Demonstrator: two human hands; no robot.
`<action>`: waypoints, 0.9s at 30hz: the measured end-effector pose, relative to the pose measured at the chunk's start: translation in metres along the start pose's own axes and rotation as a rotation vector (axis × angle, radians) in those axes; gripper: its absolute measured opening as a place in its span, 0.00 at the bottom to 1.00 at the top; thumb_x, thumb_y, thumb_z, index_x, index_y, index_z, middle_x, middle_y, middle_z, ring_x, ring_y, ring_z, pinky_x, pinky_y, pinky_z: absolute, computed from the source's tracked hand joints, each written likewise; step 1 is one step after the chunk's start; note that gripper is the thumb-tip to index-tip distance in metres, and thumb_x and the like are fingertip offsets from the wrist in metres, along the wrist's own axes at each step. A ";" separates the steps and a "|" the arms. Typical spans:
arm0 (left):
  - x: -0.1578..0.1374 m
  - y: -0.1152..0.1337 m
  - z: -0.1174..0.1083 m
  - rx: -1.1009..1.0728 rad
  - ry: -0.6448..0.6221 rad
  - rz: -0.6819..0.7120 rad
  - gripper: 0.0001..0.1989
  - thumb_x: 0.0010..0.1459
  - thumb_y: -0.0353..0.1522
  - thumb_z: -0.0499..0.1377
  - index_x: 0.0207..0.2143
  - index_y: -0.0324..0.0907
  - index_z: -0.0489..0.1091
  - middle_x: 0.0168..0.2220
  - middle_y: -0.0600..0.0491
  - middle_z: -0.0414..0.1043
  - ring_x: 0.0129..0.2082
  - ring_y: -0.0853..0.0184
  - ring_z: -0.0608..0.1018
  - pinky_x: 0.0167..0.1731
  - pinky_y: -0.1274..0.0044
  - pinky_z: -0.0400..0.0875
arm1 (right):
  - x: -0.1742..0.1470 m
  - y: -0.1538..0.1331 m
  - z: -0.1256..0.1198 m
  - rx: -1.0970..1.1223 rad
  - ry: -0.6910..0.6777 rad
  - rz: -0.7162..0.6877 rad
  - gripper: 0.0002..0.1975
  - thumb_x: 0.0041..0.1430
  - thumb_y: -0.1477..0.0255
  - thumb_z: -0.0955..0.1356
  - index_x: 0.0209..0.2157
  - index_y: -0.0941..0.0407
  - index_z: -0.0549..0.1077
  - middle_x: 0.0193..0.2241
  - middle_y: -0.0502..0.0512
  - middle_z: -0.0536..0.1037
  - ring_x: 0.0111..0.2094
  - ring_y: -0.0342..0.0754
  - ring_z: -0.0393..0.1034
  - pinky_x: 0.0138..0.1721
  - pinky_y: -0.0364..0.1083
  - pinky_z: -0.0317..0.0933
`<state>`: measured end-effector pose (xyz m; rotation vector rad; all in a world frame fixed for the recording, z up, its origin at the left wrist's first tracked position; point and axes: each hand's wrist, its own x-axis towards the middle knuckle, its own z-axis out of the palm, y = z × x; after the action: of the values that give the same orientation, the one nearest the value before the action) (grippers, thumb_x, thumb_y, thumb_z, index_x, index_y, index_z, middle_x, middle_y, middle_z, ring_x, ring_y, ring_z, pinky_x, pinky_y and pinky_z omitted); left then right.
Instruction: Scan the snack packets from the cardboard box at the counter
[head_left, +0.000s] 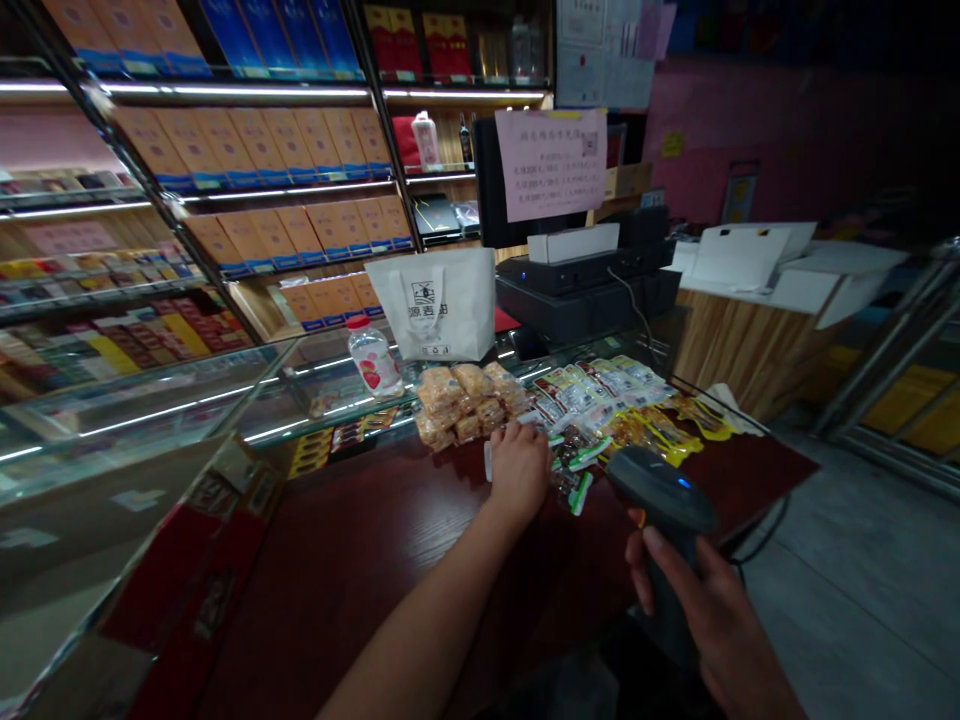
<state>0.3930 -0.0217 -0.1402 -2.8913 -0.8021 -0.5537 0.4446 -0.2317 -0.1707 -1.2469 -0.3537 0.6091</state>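
My right hand (697, 590) is wrapped round the handle of a dark grey barcode scanner (660, 488), whose blue light is on; its head points left over the counter. My left hand (519, 462) reaches forward with curled fingers over a small snack packet (488, 462), whose pale edge sticks out on its left; the fingertips are hidden. Dark packets with green and white ends (576, 488) lie just right of it. Behind the hand is a pile of clear-wrapped tan snacks (469, 400). Silvery packets (577, 390) and yellow packets (656, 430) lie in rows farther right.
A white carrier bag (442, 300) and a red-capped bottle (373, 355) stand on the glass display case (300, 380). A monitor with a pink notice (551, 165) is behind. At left is an open cardboard box (172, 560). The dark red counter (360, 570) ends at right.
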 end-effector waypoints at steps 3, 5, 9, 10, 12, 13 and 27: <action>0.013 0.009 0.008 0.051 -0.029 -0.019 0.10 0.61 0.28 0.56 0.34 0.36 0.77 0.38 0.40 0.77 0.45 0.51 0.72 0.43 0.61 0.61 | 0.001 0.000 -0.004 -0.008 0.011 0.029 0.26 0.52 0.52 0.74 0.44 0.56 0.74 0.25 0.48 0.77 0.17 0.40 0.64 0.18 0.40 0.59; 0.017 0.010 0.012 0.051 -0.034 -0.023 0.10 0.60 0.25 0.55 0.31 0.35 0.77 0.35 0.40 0.77 0.43 0.52 0.73 0.43 0.61 0.60 | 0.002 0.001 -0.007 -0.009 0.007 0.049 0.26 0.51 0.52 0.74 0.44 0.56 0.74 0.25 0.48 0.78 0.18 0.40 0.64 0.18 0.40 0.60; 0.022 0.005 0.013 0.037 -0.002 -0.040 0.09 0.60 0.25 0.55 0.33 0.36 0.76 0.35 0.41 0.77 0.42 0.53 0.74 0.43 0.63 0.61 | 0.007 0.008 -0.009 -0.008 0.001 0.057 0.26 0.52 0.52 0.74 0.45 0.56 0.74 0.24 0.48 0.78 0.17 0.40 0.64 0.17 0.40 0.58; 0.023 0.003 0.012 0.030 0.020 -0.057 0.08 0.61 0.26 0.55 0.34 0.36 0.75 0.36 0.41 0.77 0.43 0.53 0.74 0.43 0.63 0.62 | 0.007 0.009 -0.009 -0.003 0.001 0.060 0.27 0.51 0.52 0.75 0.44 0.56 0.74 0.24 0.48 0.78 0.16 0.40 0.64 0.16 0.40 0.58; 0.025 -0.001 0.010 0.012 0.075 -0.103 0.08 0.61 0.27 0.54 0.38 0.36 0.73 0.38 0.40 0.76 0.44 0.52 0.74 0.43 0.63 0.63 | 0.007 0.010 -0.006 0.013 -0.007 0.059 0.26 0.50 0.52 0.75 0.43 0.56 0.74 0.24 0.48 0.77 0.16 0.40 0.64 0.16 0.40 0.58; 0.025 -0.004 0.009 -0.001 0.104 -0.130 0.08 0.62 0.27 0.54 0.39 0.36 0.72 0.39 0.40 0.76 0.44 0.52 0.74 0.44 0.63 0.63 | 0.006 0.010 -0.004 0.023 -0.008 0.052 0.26 0.50 0.52 0.75 0.42 0.56 0.74 0.23 0.47 0.77 0.16 0.40 0.64 0.16 0.40 0.58; -0.066 0.021 -0.038 -0.856 0.491 -0.205 0.06 0.67 0.31 0.50 0.36 0.43 0.64 0.32 0.53 0.72 0.31 0.68 0.75 0.32 0.78 0.70 | -0.002 -0.006 0.043 0.042 -0.006 -0.009 0.23 0.48 0.54 0.76 0.36 0.57 0.75 0.19 0.47 0.77 0.17 0.40 0.65 0.19 0.39 0.60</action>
<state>0.3388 -0.0782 -0.1292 -3.0762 -0.9394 -1.9480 0.4198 -0.2008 -0.1516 -1.2034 -0.3495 0.6094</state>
